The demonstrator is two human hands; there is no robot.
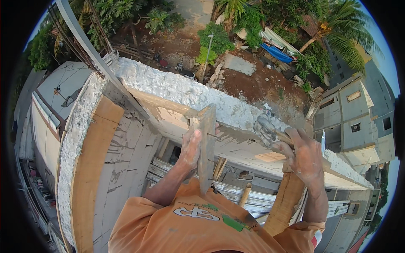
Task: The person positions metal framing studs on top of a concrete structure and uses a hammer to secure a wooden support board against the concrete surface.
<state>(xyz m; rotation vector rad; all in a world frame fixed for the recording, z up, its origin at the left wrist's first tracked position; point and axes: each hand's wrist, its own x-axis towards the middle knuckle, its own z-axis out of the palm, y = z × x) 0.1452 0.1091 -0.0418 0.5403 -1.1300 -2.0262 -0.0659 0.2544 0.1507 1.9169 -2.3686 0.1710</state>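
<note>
My left hand (pixel 192 147) is closed around the edge of a grey, mortar-stained wooden board (pixel 206 147), which stands upright in front of my chest. Nails stick out of the board's right side. Its top end rests against or just beside the near edge of a wall top (pixel 177 86) coated in rough pale concrete. To the right, my right hand (pixel 306 154) grips the wooden handle of what looks like a hammer (pixel 265 128). The grey head is smeared and lies over the wall top, so I cannot tell whether it touches the concrete.
A metal bar (pixel 95 52) slants across the wall corner at left, near rusty rebar (pixel 63 36). Wooden planks (pixel 95 168) line the left wall. Below lie metal beams (pixel 240 196) inside the walls. Beyond the wall, the drop ends on reddish ground (pixel 274 90) with rubble and a blue tarp (pixel 276 53).
</note>
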